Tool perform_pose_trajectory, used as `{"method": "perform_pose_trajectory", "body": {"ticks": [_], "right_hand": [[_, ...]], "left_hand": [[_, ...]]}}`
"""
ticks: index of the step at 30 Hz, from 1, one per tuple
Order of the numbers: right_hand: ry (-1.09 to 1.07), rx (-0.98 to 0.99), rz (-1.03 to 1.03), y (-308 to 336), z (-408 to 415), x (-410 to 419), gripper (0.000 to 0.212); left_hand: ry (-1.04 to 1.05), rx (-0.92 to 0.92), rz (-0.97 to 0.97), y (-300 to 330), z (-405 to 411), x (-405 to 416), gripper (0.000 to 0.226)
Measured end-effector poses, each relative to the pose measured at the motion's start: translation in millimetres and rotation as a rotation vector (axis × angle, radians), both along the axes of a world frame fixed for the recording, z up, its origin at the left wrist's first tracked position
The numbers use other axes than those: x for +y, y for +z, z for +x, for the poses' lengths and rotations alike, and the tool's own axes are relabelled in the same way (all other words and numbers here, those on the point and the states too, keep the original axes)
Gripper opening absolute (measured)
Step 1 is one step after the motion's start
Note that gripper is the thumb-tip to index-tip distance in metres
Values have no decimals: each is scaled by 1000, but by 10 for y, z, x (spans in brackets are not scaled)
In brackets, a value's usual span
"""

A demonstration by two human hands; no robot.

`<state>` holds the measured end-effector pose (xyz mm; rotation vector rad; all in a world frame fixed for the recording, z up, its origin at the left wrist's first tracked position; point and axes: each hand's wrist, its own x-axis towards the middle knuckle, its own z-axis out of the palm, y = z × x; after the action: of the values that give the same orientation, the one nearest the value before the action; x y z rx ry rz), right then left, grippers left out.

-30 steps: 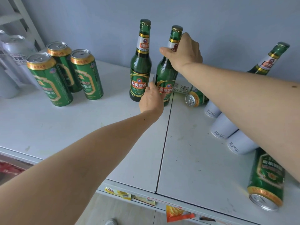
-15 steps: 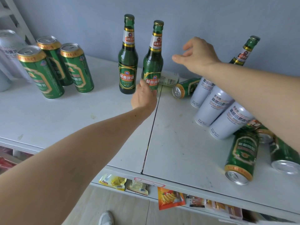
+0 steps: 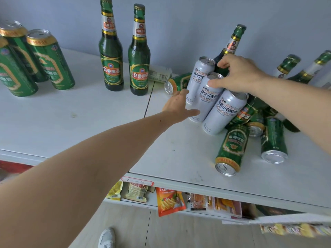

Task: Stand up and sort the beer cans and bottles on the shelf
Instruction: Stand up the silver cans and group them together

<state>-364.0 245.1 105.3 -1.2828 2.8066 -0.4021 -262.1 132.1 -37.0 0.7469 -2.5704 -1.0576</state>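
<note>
Two green beer bottles (image 3: pixel 111 56) (image 3: pixel 139 58) stand upright at the back of the white shelf (image 3: pixel 100 119). Three white cans (image 3: pixel 208 97) lean in a row against a pile on the right. Behind them a green bottle (image 3: pixel 231 43) leans on the wall. My right hand (image 3: pixel 238 74) reaches over the white cans, its forefinger on that bottle's body and its thumb on the middle can's top. My left hand (image 3: pixel 179 104) is spread beside the leftmost white cans, thumb touching one. Several green cans (image 3: pixel 232 147) lie on their sides at the right.
Three green cans (image 3: pixel 50 59) stand upright at the far left. A small green can (image 3: pixel 176 83) and a pale bottle (image 3: pixel 159 74) lie near the wall. More bottles (image 3: pixel 304 72) lean at the far right. Snack packets (image 3: pixel 170 201) hang below the shelf edge.
My right hand left the second upright bottle and moved right onto the leaning bottle and white cans. My left hand moved from that bottle's base to the white cans. The view shifted right.
</note>
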Motion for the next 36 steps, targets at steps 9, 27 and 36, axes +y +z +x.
{"method": "perform_pose_trajectory", "body": {"ticks": [9,27,36], "right_hand": [[-7,-52,66,-163,-133,-99,68],[195,-4,42,155,700,-482,48],[426,-22,31,264,1903,-1205,54]], "left_hand": [[-99,96,124,0,-316,76,65],[94,146,44,230,635,-155,60],[277,94,20,428,2087,-672,61]]}}
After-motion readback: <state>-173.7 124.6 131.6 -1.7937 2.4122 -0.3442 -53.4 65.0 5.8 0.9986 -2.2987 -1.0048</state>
